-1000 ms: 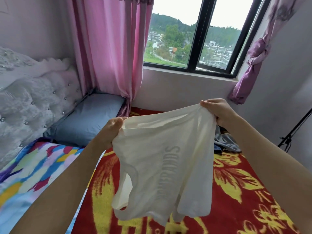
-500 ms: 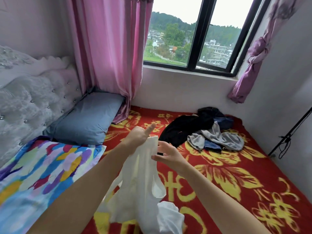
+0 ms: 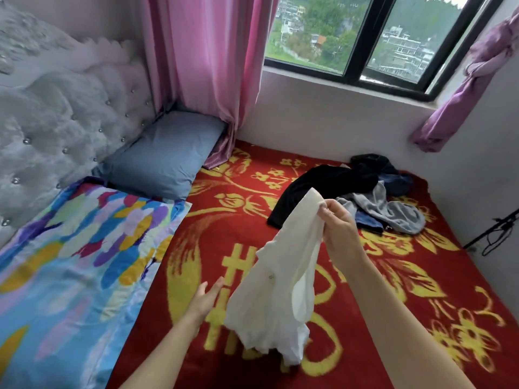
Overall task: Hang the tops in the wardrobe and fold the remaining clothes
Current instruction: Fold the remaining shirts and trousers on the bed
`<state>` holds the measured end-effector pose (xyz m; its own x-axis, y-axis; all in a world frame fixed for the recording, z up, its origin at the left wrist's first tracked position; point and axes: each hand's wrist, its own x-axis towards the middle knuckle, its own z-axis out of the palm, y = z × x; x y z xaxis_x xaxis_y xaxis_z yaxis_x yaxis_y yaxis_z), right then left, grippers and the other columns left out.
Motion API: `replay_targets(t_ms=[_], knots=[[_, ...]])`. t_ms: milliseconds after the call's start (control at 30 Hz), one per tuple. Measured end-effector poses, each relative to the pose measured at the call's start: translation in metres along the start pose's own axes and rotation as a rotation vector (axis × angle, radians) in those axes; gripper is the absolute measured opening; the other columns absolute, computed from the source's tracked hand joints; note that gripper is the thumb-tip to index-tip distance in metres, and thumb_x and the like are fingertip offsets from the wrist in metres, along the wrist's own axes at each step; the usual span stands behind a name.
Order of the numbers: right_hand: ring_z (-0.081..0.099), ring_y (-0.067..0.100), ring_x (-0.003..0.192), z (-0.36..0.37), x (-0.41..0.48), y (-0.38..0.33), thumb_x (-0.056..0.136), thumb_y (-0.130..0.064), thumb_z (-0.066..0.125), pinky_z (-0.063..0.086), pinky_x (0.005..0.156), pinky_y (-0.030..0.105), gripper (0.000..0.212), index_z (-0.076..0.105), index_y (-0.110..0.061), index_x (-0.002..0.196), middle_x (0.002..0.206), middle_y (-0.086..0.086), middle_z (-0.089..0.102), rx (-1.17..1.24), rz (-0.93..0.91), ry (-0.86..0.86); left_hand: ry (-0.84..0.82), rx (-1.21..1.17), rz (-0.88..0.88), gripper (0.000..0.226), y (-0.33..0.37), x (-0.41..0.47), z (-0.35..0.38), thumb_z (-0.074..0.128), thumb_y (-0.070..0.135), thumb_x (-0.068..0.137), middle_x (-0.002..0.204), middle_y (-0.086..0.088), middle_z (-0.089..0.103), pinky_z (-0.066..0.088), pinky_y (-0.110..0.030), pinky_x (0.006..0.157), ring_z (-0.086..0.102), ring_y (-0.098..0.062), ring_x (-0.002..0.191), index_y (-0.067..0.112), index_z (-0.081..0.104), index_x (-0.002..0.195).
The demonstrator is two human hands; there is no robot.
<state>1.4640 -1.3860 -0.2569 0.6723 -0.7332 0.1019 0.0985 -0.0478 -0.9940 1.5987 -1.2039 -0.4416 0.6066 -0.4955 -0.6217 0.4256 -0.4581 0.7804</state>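
Note:
A white top hangs bunched above the red and yellow blanket. My right hand pinches its upper edge, and the fabric trails down to the left below it. Lower down, my left hand is held flat with straight fingers just left of the hanging cloth, holding nothing. At the far side of the bed lies a pile of clothes: a black garment, a grey one and dark blue pieces.
A blue-grey pillow and a multicoloured quilt lie at the left by the tufted white headboard. Pink curtains and a window are at the back. A black stand leans at the right wall.
The top was spread between both hands, then gathered. My left hand has let go and dropped to the lower left; my right hand now holds the top alone. The view has tilted down.

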Motion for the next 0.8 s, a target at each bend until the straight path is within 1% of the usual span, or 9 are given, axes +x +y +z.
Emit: replay_targets(t_ms=[133,233,333,433,533,600,667,733,800], knots=[[0.051,0.004,0.052,-0.015,-0.007,-0.01,0.099,-0.012,0.039,0.043,0.049,0.016,0.026,0.052,-0.013,0.077,0.059,-0.01,0.055,0.09,0.006,0.073,-0.054,-0.124,-0.321,0.076,-0.041,0.007,0.008,0.045,0.059,0.089,0.151,-0.012,0.029,0.026,-0.046,0.107,0.03,-0.031,0.136,0.018,0.023,0.149],[0.057,0.006,0.059,-0.022,-0.013,-0.013,0.099,-0.014,0.039,0.049,0.055,0.019,0.026,0.057,-0.015,0.08,0.067,-0.007,0.061,0.149,0.023,0.107,-0.155,-0.197,-0.43,0.078,-0.054,0.01,0.021,0.045,0.06,0.088,0.15,-0.015,0.03,0.025,-0.047,0.109,0.031,-0.03,0.137,0.015,0.023,0.148],[0.055,0.007,0.063,-0.025,-0.017,-0.01,0.099,-0.015,0.041,0.049,0.058,0.02,0.04,0.065,-0.026,0.069,0.069,-0.008,0.06,0.149,0.023,0.164,-0.242,-0.195,-0.509,0.077,-0.059,0.008,0.042,0.046,0.06,0.088,0.147,-0.016,0.035,0.026,-0.045,0.108,0.034,-0.03,0.135,0.009,0.03,0.144],[0.051,0.005,0.061,-0.026,-0.02,-0.011,0.099,-0.015,0.041,0.045,0.056,0.018,0.025,0.056,-0.018,0.079,0.064,-0.01,0.057,0.105,0.012,0.261,-0.353,-0.332,-0.586,0.072,-0.06,0.008,0.06,0.048,0.062,0.086,0.122,-0.014,0.056,0.029,-0.044,0.103,0.053,-0.028,0.11,0.004,0.048,0.13],[0.049,0.005,0.061,-0.032,-0.021,-0.012,0.099,-0.015,0.042,0.043,0.058,0.02,0.021,0.053,-0.016,0.082,0.061,-0.011,0.055,0.105,0.012,0.331,-0.339,-0.466,-0.626,0.051,-0.057,0.009,0.066,0.055,0.054,0.084,0.104,-0.01,0.061,0.031,-0.042,0.097,0.057,-0.027,0.091,0.008,0.061,0.106],[0.05,0.003,0.059,-0.038,-0.024,-0.014,0.099,-0.014,0.042,0.043,0.057,0.019,0.021,0.054,-0.016,0.082,0.06,-0.012,0.056,0.11,0.005,0.366,-0.262,-0.485,-0.657,0.031,-0.052,0.007,0.065,0.063,0.042,0.083,0.09,-0.005,0.06,0.031,-0.037,0.092,0.055,-0.023,0.079,0.012,0.062,0.09],[0.052,0.002,0.057,-0.045,-0.026,-0.013,0.099,-0.014,0.041,0.046,0.055,0.016,0.021,0.054,-0.016,0.083,0.06,-0.013,0.057,0.125,0.008,0.401,-0.218,-0.469,-0.648,0.018,-0.05,0.005,0.063,0.066,0.028,0.083,0.082,-0.003,0.058,0.032,-0.034,0.085,0.053,-0.02,0.075,0.012,0.06,0.084],[0.052,0.002,0.056,-0.055,-0.027,-0.011,0.099,-0.015,0.042,0.046,0.054,0.018,0.02,0.054,-0.016,0.084,0.061,-0.011,0.057,0.133,0.026,0.446,-0.217,-0.395,-0.57,0.011,-0.048,0.004,0.058,0.065,0.018,0.084,0.081,-0.004,0.057,0.034,-0.032,0.08,0.052,-0.019,0.075,0.008,0.06,0.085],[0.052,0.006,0.06,-0.068,-0.027,-0.005,0.099,-0.016,0.043,0.046,0.058,0.023,0.018,0.055,-0.015,0.086,0.068,-0.006,0.056,0.129,0.059,0.494,-0.163,-0.336,-0.391,0.007,-0.042,0.007,0.05,0.062,0.01,0.086,0.078,-0.004,0.057,0.035,-0.032,0.074,0.049,-0.019,0.077,0.008,0.06,0.08]])
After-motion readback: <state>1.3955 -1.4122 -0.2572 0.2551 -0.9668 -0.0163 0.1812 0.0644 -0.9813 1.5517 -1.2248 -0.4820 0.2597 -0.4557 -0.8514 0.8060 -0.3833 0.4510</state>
